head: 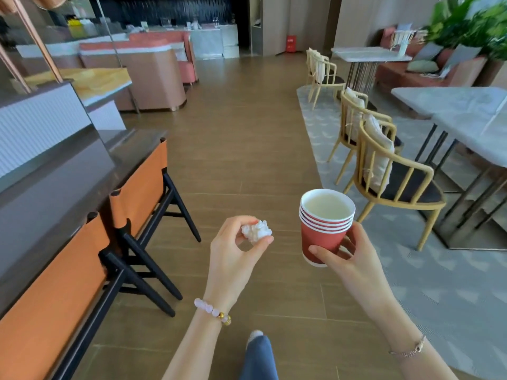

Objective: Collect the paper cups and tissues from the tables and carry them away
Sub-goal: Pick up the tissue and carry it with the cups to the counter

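Floor point(241, 138): wooden planks are seen down the middle of the room, bordered on the right by a grey patterned carpet point(444, 292).
Counter point(55, 171): a dark top is shown along the left edge, with two orange-backed stools point(137, 187) set against it.
Tables point(461, 111): pale marble tops are placed on the right, over the carpet.
Chairs point(392, 171): yellow-framed seats with cushions are lined up beside those tables.
Right hand point(354, 259): the fingers are wrapped around the stack of cups, with the thumb laid across the lower wall.
Left hand point(233, 250): the fingertips are pinched on the tissue; a beaded bracelet point(212, 311) is worn on the wrist.
Paper cups point(325, 226): a nested red stack is held upright above the floor, just right of the tissue.
Tissue point(256, 230): a white crumpled ball is held between thumb and fingers, apart from the cups.
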Demonstrator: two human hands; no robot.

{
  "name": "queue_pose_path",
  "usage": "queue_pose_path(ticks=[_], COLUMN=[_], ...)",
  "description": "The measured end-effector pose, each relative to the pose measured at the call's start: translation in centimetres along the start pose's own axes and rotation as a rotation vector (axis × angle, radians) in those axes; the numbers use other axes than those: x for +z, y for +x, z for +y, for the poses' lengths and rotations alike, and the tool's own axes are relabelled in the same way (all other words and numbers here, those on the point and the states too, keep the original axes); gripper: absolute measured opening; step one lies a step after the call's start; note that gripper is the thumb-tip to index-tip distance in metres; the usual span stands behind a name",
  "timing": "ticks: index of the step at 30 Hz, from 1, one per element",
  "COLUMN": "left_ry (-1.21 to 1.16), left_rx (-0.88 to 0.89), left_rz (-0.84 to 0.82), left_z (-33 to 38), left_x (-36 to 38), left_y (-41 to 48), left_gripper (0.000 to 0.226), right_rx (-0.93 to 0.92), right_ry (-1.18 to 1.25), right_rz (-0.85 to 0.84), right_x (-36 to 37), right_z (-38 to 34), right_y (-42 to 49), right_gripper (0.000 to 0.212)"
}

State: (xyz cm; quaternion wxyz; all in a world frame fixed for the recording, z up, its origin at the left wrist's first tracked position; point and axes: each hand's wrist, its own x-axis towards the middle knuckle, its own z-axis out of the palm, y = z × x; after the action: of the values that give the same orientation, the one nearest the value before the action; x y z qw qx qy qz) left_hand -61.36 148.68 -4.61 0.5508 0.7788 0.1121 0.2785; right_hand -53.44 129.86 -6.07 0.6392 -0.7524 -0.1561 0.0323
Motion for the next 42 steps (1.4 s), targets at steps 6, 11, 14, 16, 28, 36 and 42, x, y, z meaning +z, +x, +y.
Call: queue_pose_path(ticks=[6, 11, 14, 16, 28, 36, 42], left_ry=[-0.040, -0.017, -0.011, 0.000, 0.092, 0.113, 0.083], left_rx=[0.005, 0.034, 0.018, 0.016, -0.018, -0.034, -0.062], left_rz=[-0.003, -0.008, 0.004, 0.016, 0.151, 0.240, 0.272], left_z=[-4.0, -6.4, -8.0, -9.2, -18.3, -22.2, -26.3], left_x=[0.1, -0.5, -0.9, -1.1, -0.7, 0.2, 0.4], left_y=[14.7, 25.0, 29.5, 32.5, 55.2, 73.3, 84.1], left_gripper=[0.028, 0.028, 0.028, 0.028, 0.029, 0.031, 0.030], right_rx=[0.004, -0.017, -0.018, -0.023, -0.042, -0.051, -0.057], right_ry=[-0.001, 0.017, 0.025, 0.031, 0.092, 0.103, 0.085], right_rz=[0.013, 0.011, -0.007, -0.021, -0.147, -0.228, -0.253], right_x=[5.2, 9.4, 11.4, 12.8, 21.5, 26.5, 30.5], right_z=[0.7, 0.1, 0.3, 0.6, 4.9, 4.6, 5.6], right_y=[14.1, 24.0, 29.0, 32.3, 57.9, 77.5, 88.8], right_gripper=[0.054, 0.053, 0.052, 0.053, 0.055, 0.051, 0.052])
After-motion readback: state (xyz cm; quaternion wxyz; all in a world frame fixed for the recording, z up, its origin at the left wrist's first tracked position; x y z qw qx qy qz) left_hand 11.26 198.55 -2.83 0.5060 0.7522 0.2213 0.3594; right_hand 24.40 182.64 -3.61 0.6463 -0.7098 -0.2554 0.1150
